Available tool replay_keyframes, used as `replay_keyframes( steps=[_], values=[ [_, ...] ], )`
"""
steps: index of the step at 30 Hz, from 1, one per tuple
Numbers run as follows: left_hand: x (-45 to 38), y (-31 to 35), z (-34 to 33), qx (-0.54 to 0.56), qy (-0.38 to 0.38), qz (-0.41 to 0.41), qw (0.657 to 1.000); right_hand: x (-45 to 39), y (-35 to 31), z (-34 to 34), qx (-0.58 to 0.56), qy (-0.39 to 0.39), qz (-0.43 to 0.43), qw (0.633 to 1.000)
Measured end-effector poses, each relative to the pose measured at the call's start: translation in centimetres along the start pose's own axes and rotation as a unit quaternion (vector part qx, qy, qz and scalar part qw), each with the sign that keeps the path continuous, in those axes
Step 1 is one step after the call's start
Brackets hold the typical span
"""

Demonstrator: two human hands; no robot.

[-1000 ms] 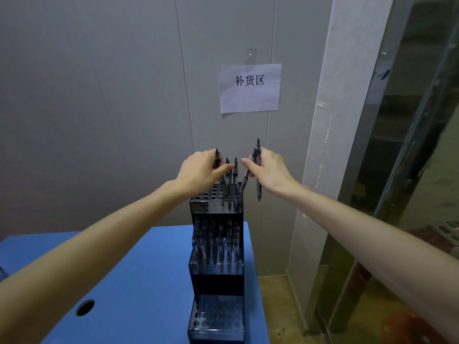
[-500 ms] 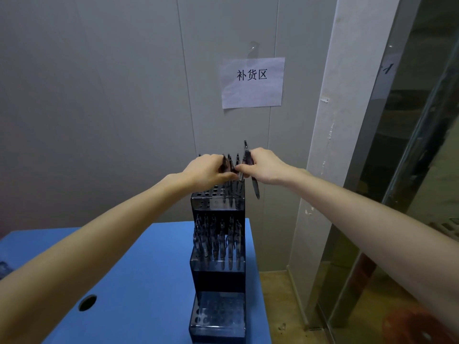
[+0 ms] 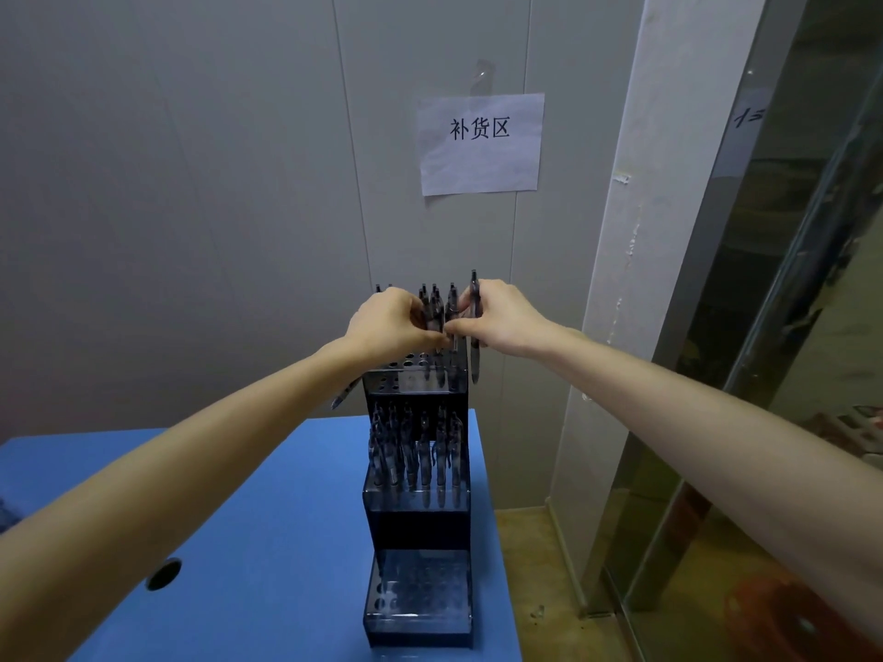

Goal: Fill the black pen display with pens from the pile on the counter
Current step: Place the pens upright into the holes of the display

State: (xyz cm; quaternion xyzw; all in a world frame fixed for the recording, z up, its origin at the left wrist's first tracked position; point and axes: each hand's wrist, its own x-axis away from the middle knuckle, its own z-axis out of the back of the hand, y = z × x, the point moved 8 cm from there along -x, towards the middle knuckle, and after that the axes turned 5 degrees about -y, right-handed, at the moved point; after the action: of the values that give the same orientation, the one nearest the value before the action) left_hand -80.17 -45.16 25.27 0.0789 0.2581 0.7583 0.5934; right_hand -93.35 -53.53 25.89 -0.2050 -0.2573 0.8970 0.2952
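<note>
Bare forearms (image 3: 229, 451), no sleeves.

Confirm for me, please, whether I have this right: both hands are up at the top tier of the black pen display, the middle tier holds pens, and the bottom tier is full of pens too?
Not quite: in the head view the bottom tier shows only empty holes. The rest stands: the left hand and right hand are at the top tier of the black pen display, and the middle tier holds pens.

Left hand (image 3: 389, 322) curled; right hand (image 3: 501, 317) seemingly pinching; fingertips meeting.
</note>
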Motion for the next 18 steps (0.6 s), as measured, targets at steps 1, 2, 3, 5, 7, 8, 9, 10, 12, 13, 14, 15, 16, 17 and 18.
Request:
replay_keyframes(
  steps=[1, 2, 3, 5, 7, 8, 9, 10, 12, 13, 14, 15, 16, 17, 18],
  values=[
    [0.0, -0.4, 0.1, 0.006, 0.003, 0.012, 1.000, 0.0, -0.1, 0.2, -0.004, 0.009, 0.005, 1.000],
    [-0.1, -0.7, 0.2, 0.010, 0.004, 0.023, 1.000, 0.1, -0.2, 0.3, 0.005, 0.014, 0.008, 1.000],
    [-0.1, -0.9, 0.3, 0.011, 0.003, 0.030, 0.999, 0.2, -0.3, 0.2, 0.017, 0.015, 0.009, 1.000],
    [-0.3, -0.7, 0.5, 0.000, -0.011, 0.032, 0.999, 0.2, -0.4, 0.0, 0.038, 0.001, 0.003, 0.999],
    [-0.5, 0.1, 0.3, -0.034, -0.035, 0.019, 0.999, 0.2, -0.2, -0.4, 0.064, -0.014, -0.005, 0.998],
    [-0.6, 0.6, 0.2, -0.057, -0.047, 0.015, 0.997, 0.3, -0.2, -0.4, 0.073, -0.017, -0.008, 0.997],
    [-0.7, 1.1, 0.1, -0.080, -0.060, 0.013, 0.995, 0.3, -0.3, -0.4, 0.078, -0.019, -0.010, 0.997],
    [-0.8, 1.5, 0.0, -0.097, -0.072, 0.015, 0.993, 0.4, -0.4, -0.3, 0.081, -0.019, -0.012, 0.996],
    [-0.9, 2.2, -0.1, -0.122, -0.086, 0.022, 0.989, 0.6, -0.6, -0.1, 0.091, -0.021, -0.017, 0.996],
    [-0.9, 2.4, 0.0, -0.138, -0.085, 0.025, 0.986, 0.7, -0.7, -0.1, 0.100, -0.021, -0.017, 0.995],
    [-0.9, 2.7, -0.1, -0.157, -0.085, 0.027, 0.984, 0.8, -0.9, -0.1, 0.108, -0.020, -0.017, 0.994],
    [-0.9, 2.8, -0.2, -0.174, -0.089, 0.031, 0.980, 1.0, -1.0, -0.1, 0.116, -0.017, -0.016, 0.993],
    [-1.0, 2.8, -0.6, -0.181, -0.098, 0.037, 0.978, 1.0, -1.0, 0.0, 0.122, -0.013, -0.015, 0.992],
    [-1.0, 2.7, -0.8, -0.181, -0.105, 0.041, 0.977, 1.1, -1.0, 0.0, 0.125, -0.011, -0.016, 0.992],
    [-1.1, 2.7, -1.0, -0.179, -0.107, 0.044, 0.977, 1.1, -1.1, 0.0, 0.123, -0.010, -0.018, 0.992]
  ],
)
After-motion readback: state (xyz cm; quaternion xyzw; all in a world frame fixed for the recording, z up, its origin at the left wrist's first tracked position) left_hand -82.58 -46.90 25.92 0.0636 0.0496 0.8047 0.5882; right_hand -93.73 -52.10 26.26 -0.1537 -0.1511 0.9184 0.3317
